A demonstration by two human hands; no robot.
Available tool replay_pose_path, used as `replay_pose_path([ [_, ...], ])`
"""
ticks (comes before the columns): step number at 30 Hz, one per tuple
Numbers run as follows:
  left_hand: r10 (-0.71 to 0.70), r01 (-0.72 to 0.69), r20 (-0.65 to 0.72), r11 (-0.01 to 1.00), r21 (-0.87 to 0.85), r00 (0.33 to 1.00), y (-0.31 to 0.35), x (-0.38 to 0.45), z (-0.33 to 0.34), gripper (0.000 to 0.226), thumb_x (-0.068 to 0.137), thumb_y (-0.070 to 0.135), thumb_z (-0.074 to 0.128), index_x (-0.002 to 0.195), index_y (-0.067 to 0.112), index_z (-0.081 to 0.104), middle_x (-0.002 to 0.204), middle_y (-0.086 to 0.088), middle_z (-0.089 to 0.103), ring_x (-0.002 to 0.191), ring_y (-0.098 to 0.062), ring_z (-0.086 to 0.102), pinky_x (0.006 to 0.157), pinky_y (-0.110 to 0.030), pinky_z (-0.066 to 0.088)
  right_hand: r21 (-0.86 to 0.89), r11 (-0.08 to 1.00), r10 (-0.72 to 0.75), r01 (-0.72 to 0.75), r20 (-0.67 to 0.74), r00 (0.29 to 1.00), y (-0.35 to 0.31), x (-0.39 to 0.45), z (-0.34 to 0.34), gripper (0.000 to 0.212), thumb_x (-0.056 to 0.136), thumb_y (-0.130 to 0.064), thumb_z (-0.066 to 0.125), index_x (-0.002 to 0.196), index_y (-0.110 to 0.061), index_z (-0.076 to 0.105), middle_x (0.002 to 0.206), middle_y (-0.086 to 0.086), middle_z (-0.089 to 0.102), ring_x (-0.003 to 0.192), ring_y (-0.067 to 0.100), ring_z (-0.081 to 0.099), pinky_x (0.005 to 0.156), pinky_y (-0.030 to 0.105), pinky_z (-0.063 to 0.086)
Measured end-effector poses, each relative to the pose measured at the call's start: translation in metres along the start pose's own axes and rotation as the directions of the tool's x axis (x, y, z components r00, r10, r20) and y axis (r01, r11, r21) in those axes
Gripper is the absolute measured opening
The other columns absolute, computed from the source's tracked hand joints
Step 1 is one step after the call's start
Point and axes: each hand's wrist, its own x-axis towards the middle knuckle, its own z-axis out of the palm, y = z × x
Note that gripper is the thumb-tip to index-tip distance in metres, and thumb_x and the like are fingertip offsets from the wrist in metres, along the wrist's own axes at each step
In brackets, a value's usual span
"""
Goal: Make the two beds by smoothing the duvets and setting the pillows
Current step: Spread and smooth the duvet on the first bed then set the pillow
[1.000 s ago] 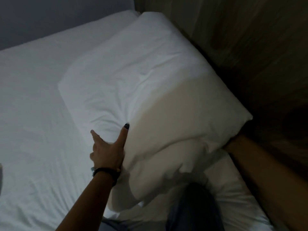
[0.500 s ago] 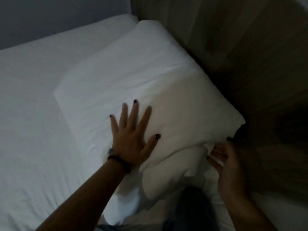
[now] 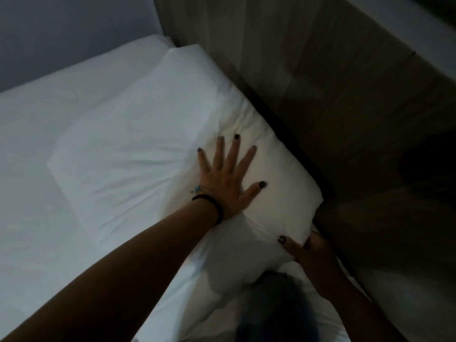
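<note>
A large white pillow (image 3: 148, 149) lies on the white bed (image 3: 32, 218), its long side against the wooden headboard (image 3: 320, 95). My left hand (image 3: 227, 178) lies flat on top of the pillow near its right end, fingers spread, a black band on the wrist. My right hand (image 3: 306, 250) grips the pillow's near right corner from below, thumb on the cloth, close to the headboard. The room is dim and the right side lies in shadow.
A grey wall (image 3: 61, 28) runs behind the bed at the upper left. Dark hair (image 3: 274, 309) hangs into the bottom of the view. The white sheet continues under the pillow toward the lower right (image 3: 320, 324).
My left hand went from the pillow's near edge onto its top and slid right toward the headboard. My right hand came out from behind and took the near right corner. The pillow now lies flatter.
</note>
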Motion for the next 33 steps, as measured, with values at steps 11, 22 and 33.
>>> replay_pose_path([
  [11, -0.07, 0.073, 0.041, 0.994, -0.08, 0.997, 0.004, -0.07, 0.011, 0.092, 0.086, 0.076, 0.012, 0.151, 0.016, -0.013, 0.157, -0.009, -0.02, 0.145, -0.024, -0.017, 0.119, -0.044, -0.007, 0.101, 0.865, -0.46, 0.491, -0.23, 0.858, -0.085, 0.011, 0.005, 0.035, 0.086, -0.004, 0.062, 0.106, -0.033, 0.062, 0.1, -0.005, 0.066, 0.091, 0.007, 0.064, 0.079, 0.015, 0.052],
  [22, -0.176, 0.164, -0.081, 0.978, -0.13, 0.981, -0.057, -0.119, 0.017, 0.082, 0.09, 0.069, 0.017, 0.152, 0.015, 0.018, 0.159, -0.007, 0.01, 0.147, -0.025, 0.004, 0.117, -0.046, 0.007, -0.872, 0.23, -0.477, 0.431, 0.286, 0.831, -0.041, 0.047, 0.05, 0.069, 0.092, -0.05, 0.021, 0.153, -0.018, 0.015, 0.161, 0.007, 0.007, 0.147, 0.027, 0.006, 0.116, 0.056, 0.009],
  [33, -0.373, 0.184, -0.296, 0.84, -0.51, 0.879, -0.163, -0.215, -0.017, 0.064, 0.096, 0.044, 0.029, 0.15, 0.012, 0.019, 0.156, 0.003, 0.007, 0.145, -0.008, -0.002, 0.118, -0.024, 0.001, -0.592, -0.114, -0.373, 0.798, 0.77, 0.517, -0.081, -0.024, 0.235, 0.061, 0.091, -0.04, 0.032, 0.137, -0.004, 0.048, 0.151, 0.017, 0.035, 0.143, 0.03, 0.024, 0.118, 0.042, 0.004],
])
